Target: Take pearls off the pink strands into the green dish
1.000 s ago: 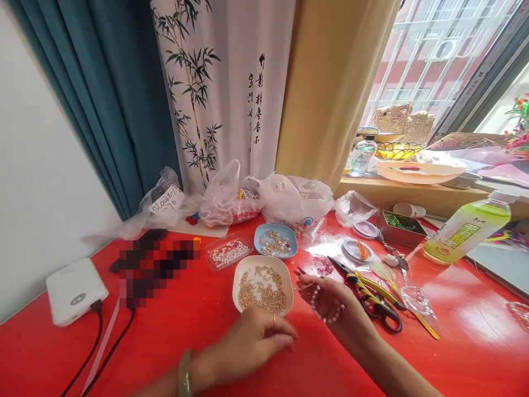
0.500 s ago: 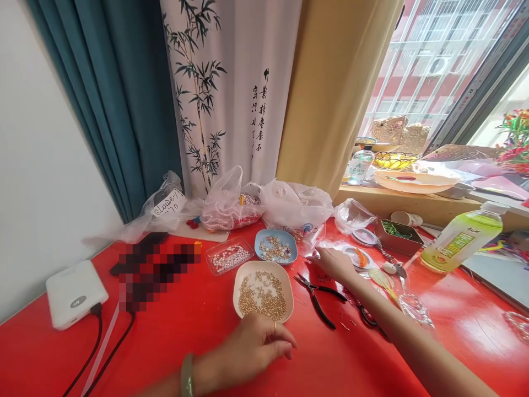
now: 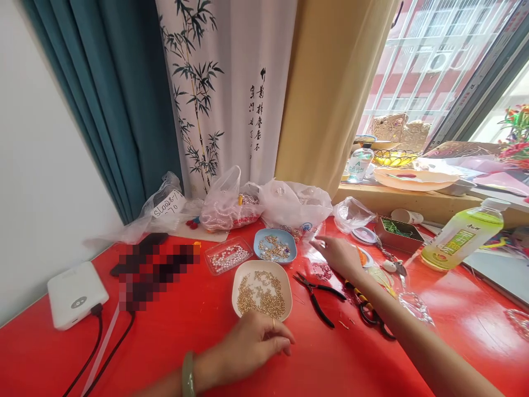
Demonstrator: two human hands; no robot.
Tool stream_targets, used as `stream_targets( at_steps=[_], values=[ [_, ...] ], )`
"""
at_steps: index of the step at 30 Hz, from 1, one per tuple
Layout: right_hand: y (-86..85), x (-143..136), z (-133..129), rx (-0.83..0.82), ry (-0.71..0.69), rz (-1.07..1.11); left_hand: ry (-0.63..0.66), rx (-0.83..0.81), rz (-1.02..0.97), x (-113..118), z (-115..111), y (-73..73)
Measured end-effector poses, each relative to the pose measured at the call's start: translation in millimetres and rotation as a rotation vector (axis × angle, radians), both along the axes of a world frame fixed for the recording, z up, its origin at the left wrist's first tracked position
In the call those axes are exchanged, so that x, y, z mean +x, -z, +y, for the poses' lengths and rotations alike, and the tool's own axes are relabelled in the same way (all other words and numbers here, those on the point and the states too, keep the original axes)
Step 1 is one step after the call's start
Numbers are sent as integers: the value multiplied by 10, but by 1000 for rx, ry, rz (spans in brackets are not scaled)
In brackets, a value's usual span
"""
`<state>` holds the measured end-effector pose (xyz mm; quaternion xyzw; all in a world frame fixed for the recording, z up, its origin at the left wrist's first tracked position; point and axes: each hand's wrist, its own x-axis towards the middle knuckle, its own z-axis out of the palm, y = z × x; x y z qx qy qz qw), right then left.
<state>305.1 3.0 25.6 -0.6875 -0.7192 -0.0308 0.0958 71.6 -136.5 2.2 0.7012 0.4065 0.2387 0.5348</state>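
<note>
Head view: from where I stand, a clear tray (image 3: 208, 256) of white beads sits farthest left among the bead containers. Next comes the left hand (image 3: 252, 343), over the near edge of the cream dish (image 3: 237, 278); it has stayed there over the last second, fingers loosely curled, thumb and forefinger narrowly apart. I can't tell whether anything is pinched there. Gold beads (image 3: 268, 300) lie scattered inside the dish, and the blue dish (image 3: 259, 234) of mixed beads stands just behind it.

Moving right, the black-handled pliers (image 3: 311, 286) lie with their handles spread; a second ago their tips showed at the right hand (image 3: 336, 256), along with a string of pearly beads. Now that hand is over the clear plastic beyond the pliers, its grip hidden from me, and I can't find the string. To my eye, tool work has paused for handling small supplies.
</note>
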Motion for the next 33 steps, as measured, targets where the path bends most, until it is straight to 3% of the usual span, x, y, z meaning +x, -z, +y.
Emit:
stream_targets(
  at_steps=[3,7,19,25,29,33],
  values=[
    [-119,-23,129,-72,-3,30,-8,7,-1,5,-3,-14],
    [-81,-53,108,-206,-130,-129,-17,25,-1,-10,3,-31],
    [141,-19,-216,-136,-219,-355,-19,14,-7,-16,4,-76],
    [161,18,-245,-55,-180,-331,-19,5,-19,-7,9,-61],
    [-49,30,-271,88,-92,-105,-22,-20,-44,-15,19,-39],
    [-403,-37,-417,107,-137,507,-32,-48,-82,-26,25,-11]
  ],
)
